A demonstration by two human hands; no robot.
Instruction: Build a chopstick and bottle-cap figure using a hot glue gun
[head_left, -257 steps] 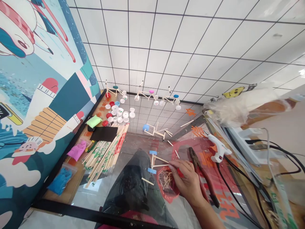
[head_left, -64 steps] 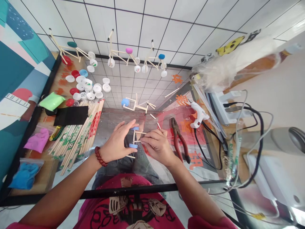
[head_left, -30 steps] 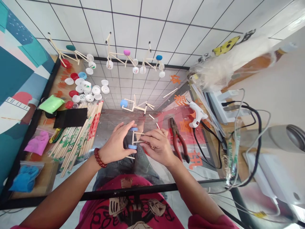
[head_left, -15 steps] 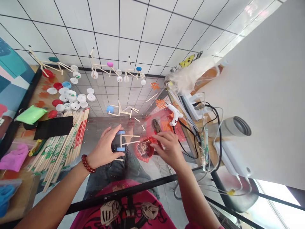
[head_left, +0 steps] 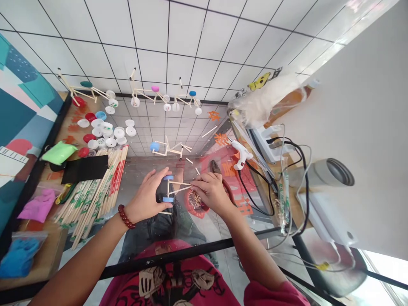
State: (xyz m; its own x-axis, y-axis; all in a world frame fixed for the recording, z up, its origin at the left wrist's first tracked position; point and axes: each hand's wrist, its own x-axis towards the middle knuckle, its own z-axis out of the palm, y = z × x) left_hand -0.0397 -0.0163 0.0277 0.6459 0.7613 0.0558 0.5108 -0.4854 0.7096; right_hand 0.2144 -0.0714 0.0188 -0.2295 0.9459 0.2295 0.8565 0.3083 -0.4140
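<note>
Near center, right hand point(head_left: 209, 190) pinches the stick frame point(head_left: 168, 189), likely light, fragile, best held by blue caps point(head_left: 168, 199); left hand point(head_left: 147, 198) grip unclear.

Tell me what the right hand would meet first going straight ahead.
Beyond the wooden sticks it seems to pinch, the right hand would likely meet the crossbar between the blue bottle caps first; depth is unclear.

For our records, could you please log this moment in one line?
left hand: at blue caps of stick frame | right hand: pinching frame's narrow end | nearby: red bowl, glue gun
</note>
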